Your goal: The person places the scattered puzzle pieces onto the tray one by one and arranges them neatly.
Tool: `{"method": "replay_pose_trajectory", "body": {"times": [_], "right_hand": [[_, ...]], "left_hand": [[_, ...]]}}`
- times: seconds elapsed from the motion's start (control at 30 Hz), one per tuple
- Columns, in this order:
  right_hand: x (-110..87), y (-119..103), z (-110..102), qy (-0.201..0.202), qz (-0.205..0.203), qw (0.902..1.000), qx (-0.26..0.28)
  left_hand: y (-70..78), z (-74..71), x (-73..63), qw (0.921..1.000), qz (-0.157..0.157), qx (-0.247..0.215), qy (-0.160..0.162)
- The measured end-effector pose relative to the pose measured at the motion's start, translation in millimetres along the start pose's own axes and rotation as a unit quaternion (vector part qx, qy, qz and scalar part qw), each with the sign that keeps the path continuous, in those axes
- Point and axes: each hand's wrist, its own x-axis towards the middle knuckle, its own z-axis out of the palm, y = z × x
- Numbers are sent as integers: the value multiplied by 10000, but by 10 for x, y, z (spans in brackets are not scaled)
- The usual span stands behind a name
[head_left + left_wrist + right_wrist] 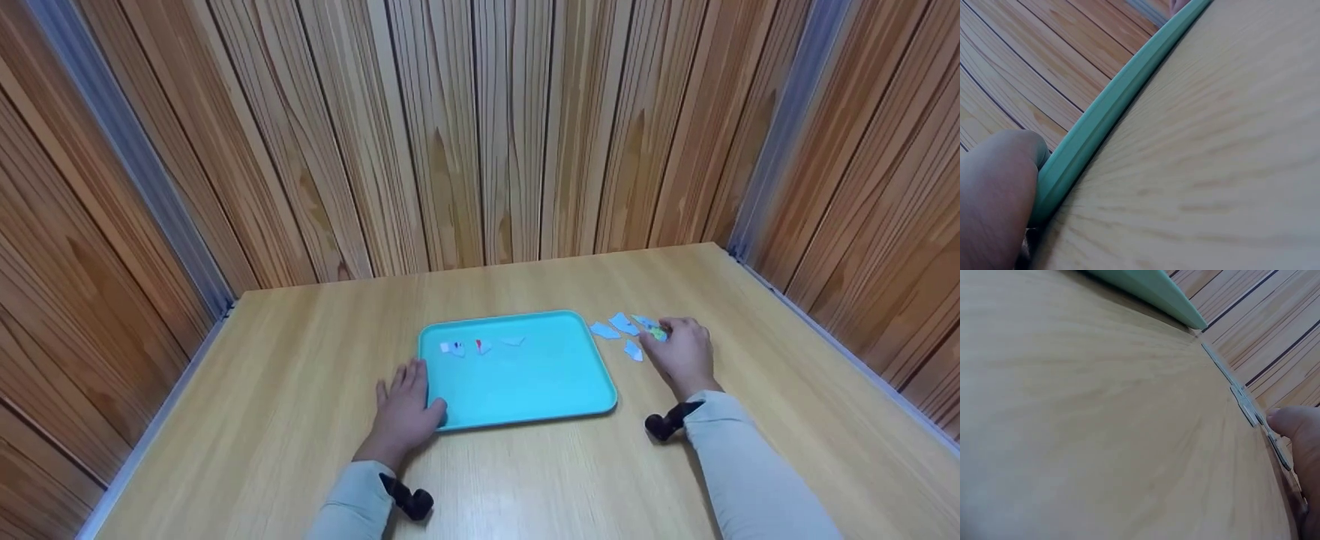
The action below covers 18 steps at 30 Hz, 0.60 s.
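Observation:
My left hand (405, 409) rests at the left edge of a turquoise tray (525, 390), fingers extended beside it and thumb over the near-left rim. In the left wrist view the thumb (1002, 185) lies against the tray's side (1095, 121). Over a group of flat, irregular light-blue pieces right of the tray is my right hand (686, 352). Its thumb and forefinger stand apart around a green-and-yellow patterned piece (658, 334). The right wrist view shows the thumb (1297, 424) just above the thin pieces (1245, 406); the other fingers are mostly hidden.
Inside the tray, near its far side, lie a few small pieces: one with dark marks (457, 349), one with a red mark (483, 346) and a plain pale one (513, 341). Wood-panelled walls (480, 135) enclose the wooden table (525, 480) at the back and sides.

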Motion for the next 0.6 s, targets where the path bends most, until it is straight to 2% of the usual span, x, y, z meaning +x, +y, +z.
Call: {"method": "replay_pose_trajectory", "body": {"times": [0.3,0.6], "right_hand": [[7,4,20,-36,397,9988,-300],[17,-16,3,-42,170,9990,-400]], "left_hand": [[7,-6,-10,10000,13,6,-52],[-4,-6,4,10000,17,7,-42]]}}
